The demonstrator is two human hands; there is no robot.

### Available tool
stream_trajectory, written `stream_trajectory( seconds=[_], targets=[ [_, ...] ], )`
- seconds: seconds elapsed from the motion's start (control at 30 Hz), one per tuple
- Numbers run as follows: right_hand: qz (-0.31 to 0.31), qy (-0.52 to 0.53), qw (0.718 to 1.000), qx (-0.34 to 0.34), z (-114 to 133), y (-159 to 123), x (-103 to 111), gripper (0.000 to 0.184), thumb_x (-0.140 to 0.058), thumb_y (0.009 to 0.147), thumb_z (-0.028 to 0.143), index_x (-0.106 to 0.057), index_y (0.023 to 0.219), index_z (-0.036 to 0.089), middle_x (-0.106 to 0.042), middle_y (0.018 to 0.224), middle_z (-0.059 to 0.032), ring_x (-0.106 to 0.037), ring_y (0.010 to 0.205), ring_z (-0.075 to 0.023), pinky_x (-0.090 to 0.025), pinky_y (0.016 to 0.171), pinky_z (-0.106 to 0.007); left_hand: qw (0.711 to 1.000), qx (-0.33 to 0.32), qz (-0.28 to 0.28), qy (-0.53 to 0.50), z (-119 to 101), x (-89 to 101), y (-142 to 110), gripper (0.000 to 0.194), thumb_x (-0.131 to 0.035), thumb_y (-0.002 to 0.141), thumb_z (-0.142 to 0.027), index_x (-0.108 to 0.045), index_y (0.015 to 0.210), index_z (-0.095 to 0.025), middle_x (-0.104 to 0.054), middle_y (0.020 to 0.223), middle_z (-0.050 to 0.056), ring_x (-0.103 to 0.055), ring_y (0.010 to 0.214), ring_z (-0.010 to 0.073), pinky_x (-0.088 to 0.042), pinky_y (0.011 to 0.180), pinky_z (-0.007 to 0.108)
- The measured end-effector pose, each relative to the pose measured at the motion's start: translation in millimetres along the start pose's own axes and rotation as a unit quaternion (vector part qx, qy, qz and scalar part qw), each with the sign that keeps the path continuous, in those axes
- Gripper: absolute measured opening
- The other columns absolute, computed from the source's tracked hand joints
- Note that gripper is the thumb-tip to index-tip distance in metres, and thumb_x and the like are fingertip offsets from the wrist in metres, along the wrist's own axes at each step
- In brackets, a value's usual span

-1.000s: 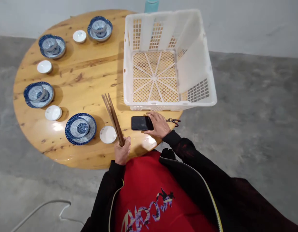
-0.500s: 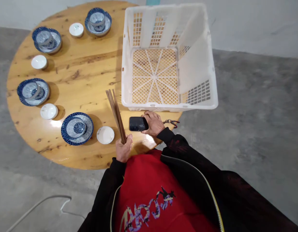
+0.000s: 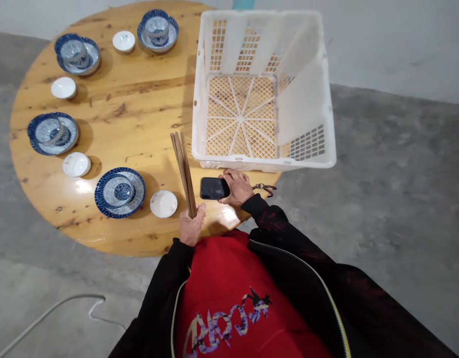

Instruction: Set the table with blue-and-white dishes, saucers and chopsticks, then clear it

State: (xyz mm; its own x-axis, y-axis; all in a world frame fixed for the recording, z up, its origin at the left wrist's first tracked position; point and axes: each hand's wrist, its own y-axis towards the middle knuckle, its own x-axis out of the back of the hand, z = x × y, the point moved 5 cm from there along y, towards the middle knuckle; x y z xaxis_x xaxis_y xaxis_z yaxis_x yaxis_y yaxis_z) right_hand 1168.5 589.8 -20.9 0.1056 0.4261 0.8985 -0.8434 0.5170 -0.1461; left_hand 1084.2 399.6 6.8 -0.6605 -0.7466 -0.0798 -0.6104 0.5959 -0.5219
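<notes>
My left hand is closed round the lower ends of a bundle of brown wooden chopsticks, which point up and away over the table. To its right, my right hand grips the right end of a black smartphone, its dark screen facing up near the table's front edge. A dark cord strap with a metal ring shows beyond the right wrist. Just left of the chopsticks sits a small white dish. Farther left is a blue-patterned plate with a bowl on it.
A tall white plastic basket stands on the right of the round wooden table. Several blue-and-white place settings and small white bowls line the far and left rim. A pale cable lies on the concrete floor.
The view has shifted slightly, moving the basket and far dishes a little right in the picture. Both hands keep their hold on the chopsticks and the phone.
</notes>
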Motion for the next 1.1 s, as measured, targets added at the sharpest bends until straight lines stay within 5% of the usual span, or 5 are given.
stream_trajectory(
  seconds=[1.1],
  targets=[
    [0.007,0.003,1.000,0.019,-4.9,-2.6,-0.4,0.080,-0.081,0.064,0.053,-0.056,0.133,0.021,-0.051,0.140,-0.0169,-0.043,0.128,-0.0399,-0.030,0.105,-0.053,0.999,0.008,-0.021,-0.033,-0.2,-0.5,-4.8,0.048,-0.076,0.073,-0.054,-0.045,0.059,-0.019,-0.035,0.046,-0.010,-0.029,0.036,0.0019,-0.024,0.036,0.017]
  ],
)
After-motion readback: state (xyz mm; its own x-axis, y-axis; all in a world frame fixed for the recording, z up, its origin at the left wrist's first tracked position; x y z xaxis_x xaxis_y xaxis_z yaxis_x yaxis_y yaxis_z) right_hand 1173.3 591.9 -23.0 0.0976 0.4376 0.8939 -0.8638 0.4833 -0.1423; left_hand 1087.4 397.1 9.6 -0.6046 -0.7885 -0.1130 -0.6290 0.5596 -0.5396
